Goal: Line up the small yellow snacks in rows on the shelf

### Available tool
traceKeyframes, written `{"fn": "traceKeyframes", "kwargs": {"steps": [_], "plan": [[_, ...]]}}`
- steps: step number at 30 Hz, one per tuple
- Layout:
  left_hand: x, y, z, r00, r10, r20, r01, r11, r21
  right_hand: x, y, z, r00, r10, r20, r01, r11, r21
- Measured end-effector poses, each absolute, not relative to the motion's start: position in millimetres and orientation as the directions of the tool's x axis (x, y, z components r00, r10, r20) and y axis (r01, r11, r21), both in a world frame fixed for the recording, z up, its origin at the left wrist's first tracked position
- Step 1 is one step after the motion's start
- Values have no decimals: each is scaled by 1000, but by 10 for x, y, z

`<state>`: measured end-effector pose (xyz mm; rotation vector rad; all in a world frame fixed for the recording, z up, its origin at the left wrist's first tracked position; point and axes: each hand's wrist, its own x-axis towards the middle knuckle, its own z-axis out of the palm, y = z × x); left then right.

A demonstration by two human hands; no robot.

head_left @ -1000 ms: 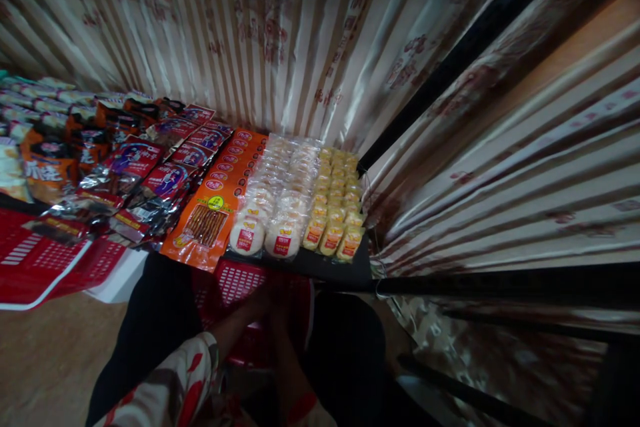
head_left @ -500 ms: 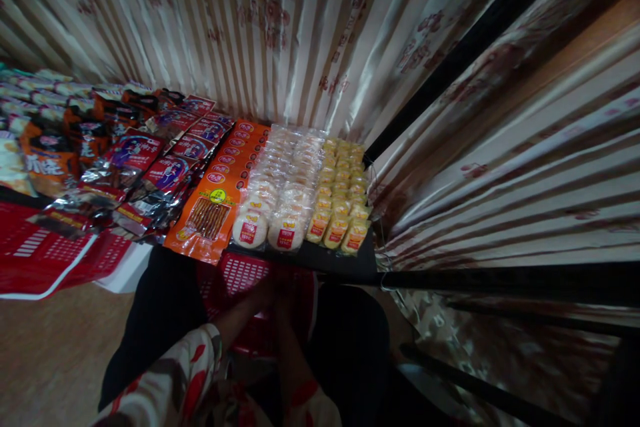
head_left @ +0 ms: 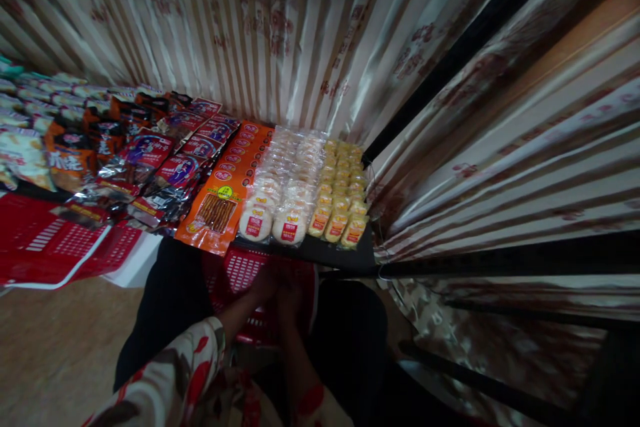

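Note:
My left hand [head_left: 261, 285] and my right hand [head_left: 289, 293] reach down side by side into a red plastic basket [head_left: 240, 268] between my legs, under the front edge of a dark shelf [head_left: 330, 252]. It is dim there and the fingers are not clear, so I cannot tell if they hold anything. Just above them on the shelf lie rows of round white cakes in clear wrappers [head_left: 274, 221], small yellow snack packs [head_left: 341, 227] and an orange packet of sticks [head_left: 215, 212].
More snack packets in red, purple and silver foil [head_left: 150, 167] cover the shelf to the left. A second red basket [head_left: 50, 247] sits at the left by a white box. Striped curtains [head_left: 280, 33] hang behind and at the right, with black metal bars [head_left: 500, 260].
The view has shifted slightly, so the shelf and goods sit a little to the right. My hands stay in the red basket, a little higher in view.

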<state>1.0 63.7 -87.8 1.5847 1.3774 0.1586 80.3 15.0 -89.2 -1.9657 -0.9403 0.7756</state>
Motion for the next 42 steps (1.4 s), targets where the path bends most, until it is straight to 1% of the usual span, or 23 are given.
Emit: {"fn": "traceKeyframes", "kwargs": {"steps": [3,10,15,17,20,22,26,29,32,36,42], "plan": [[-23,644,-831,354,822,-447,682,100,724,800,122,-862,509,837,-201,339,-410,-847],[-113,606,-824,323,863,-389,687,69,724,803,63,-661,394,901,-180,433,-355,-829],[-165,575,-713,409,846,-340,680,-34,732,854,43,-518,365,920,-140,475,-313,-822],[-177,547,-645,395,851,-347,668,-7,744,882,33,-458,355,927,-118,488,-291,-823],[-182,491,-560,323,850,-415,647,122,753,922,17,-375,353,932,-78,502,-260,-825],[-176,457,-519,286,843,-455,655,174,735,949,6,-340,352,934,-58,507,-243,-827],[-158,404,-454,248,856,-454,684,177,708,993,-23,-339,361,932,-16,506,-210,-836],[-150,365,-421,244,865,-439,667,179,724,1007,-54,-361,384,923,0,496,-206,-844],[-140,319,-412,260,877,-403,627,164,761,1008,-79,-356,394,919,20,500,-196,-844],[-109,261,-386,263,905,-334,611,111,784,1017,-100,-307,405,914,38,507,-190,-841],[-22,208,-177,293,925,-240,544,45,838,1061,-149,-206,445,894,55,500,-197,-843]]}}
